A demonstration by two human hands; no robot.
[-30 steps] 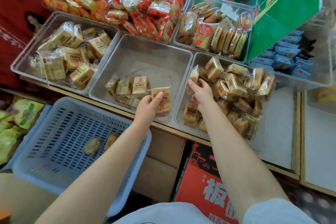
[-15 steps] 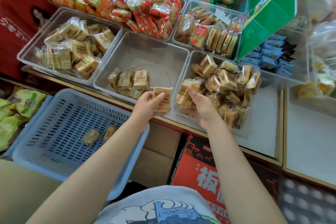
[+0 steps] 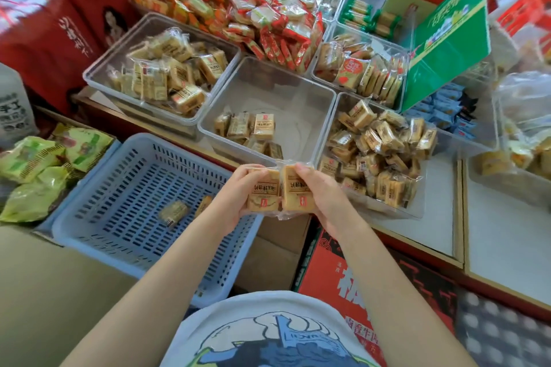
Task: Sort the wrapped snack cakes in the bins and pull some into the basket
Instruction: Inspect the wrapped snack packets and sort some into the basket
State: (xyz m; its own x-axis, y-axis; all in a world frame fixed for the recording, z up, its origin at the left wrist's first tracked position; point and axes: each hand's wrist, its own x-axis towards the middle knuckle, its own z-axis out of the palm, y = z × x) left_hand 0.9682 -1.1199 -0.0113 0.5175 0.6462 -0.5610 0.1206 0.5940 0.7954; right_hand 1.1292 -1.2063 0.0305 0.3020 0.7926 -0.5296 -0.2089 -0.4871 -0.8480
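Observation:
My left hand (image 3: 235, 192) grips one wrapped tan snack cake (image 3: 264, 192), and my right hand (image 3: 323, 198) grips a second snack cake (image 3: 298, 192) pressed beside it. Both are held above the shelf's front edge, just right of the blue slotted basket (image 3: 119, 188). Two wrapped cakes (image 3: 173, 213) lie on the basket floor. The middle clear bin (image 3: 298, 104) holds a small cluster of cakes (image 3: 250, 131). The right bin (image 3: 417, 211) is heaped with cakes (image 3: 378, 146), and so is the left bin (image 3: 98, 68).
Red-wrapped snacks (image 3: 268, 21) pile up behind the bins, next to a bin of flat packets (image 3: 360, 71). A green carton (image 3: 447, 39) leans at the right, with blue packets (image 3: 447, 110) below it. Green bags (image 3: 38, 173) lie left of the basket. A red box (image 3: 351, 274) stands below the shelf.
My right hand lifted a cake out of the right bin and brought it back against the cake in my left hand. Both hands moved toward me, away from the bins.

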